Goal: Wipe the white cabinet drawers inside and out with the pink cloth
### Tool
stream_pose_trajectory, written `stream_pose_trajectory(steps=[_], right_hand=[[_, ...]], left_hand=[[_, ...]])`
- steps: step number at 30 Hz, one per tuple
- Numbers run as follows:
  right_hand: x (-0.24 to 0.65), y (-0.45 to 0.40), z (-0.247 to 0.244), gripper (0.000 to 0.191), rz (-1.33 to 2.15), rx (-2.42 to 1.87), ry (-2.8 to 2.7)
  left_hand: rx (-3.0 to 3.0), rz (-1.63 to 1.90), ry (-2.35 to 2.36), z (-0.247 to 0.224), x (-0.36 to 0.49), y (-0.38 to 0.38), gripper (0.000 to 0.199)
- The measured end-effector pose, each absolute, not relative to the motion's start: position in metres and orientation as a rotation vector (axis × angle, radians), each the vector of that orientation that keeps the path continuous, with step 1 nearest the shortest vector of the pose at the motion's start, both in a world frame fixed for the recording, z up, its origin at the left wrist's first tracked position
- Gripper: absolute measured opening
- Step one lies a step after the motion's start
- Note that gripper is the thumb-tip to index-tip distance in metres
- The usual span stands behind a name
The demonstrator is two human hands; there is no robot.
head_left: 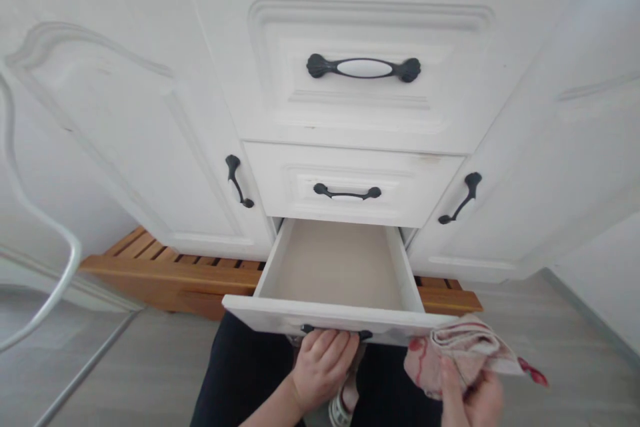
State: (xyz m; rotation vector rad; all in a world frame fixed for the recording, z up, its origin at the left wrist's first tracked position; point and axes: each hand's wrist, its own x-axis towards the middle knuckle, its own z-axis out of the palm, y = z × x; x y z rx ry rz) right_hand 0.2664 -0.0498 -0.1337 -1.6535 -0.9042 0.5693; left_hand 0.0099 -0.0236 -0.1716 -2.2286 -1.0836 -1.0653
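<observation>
The bottom drawer (340, 263) of a white cabinet is pulled out, and its pale base shows bare. My left hand (326, 367) curls its fingers over the dark handle (365, 334) on the drawer's front. In my right hand (467, 393) is a folded cloth (463, 350), pinkish with red marks and a red loop at one corner. That cloth touches or overlaps the right end of the drawer front (260, 312); exact contact is hard to tell.
Two shut drawers with dark handles, an upper drawer (370, 107) and a middle drawer (300, 173), sit above. Cabinet doors flank them, left (125, 147) and right (525, 180). A slatted wooden stand (200, 280) lies underneath. A white cable (73, 260) hangs at left. My legs (240, 367) are below the drawer.
</observation>
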Motion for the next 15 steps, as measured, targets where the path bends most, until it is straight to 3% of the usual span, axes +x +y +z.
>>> stream_pose_trajectory(steps=[8,12,15], right_hand=[[0.255,-0.039,-0.105,0.070,0.574,-1.714,-0.908],[0.249,-0.050,-0.112,0.078,0.636,-1.816,-0.841],[0.238,-0.060,-0.123,0.069,0.676,-1.737,-0.903]], left_hand=[[-2.280,-0.725,-1.061,-0.165,-0.003,0.049,0.037],[-2.318,-0.632,-1.142,-0.159,-0.004,0.084,0.040],[-2.361,-0.569,-1.191,-0.153,-0.005,0.106,0.045]])
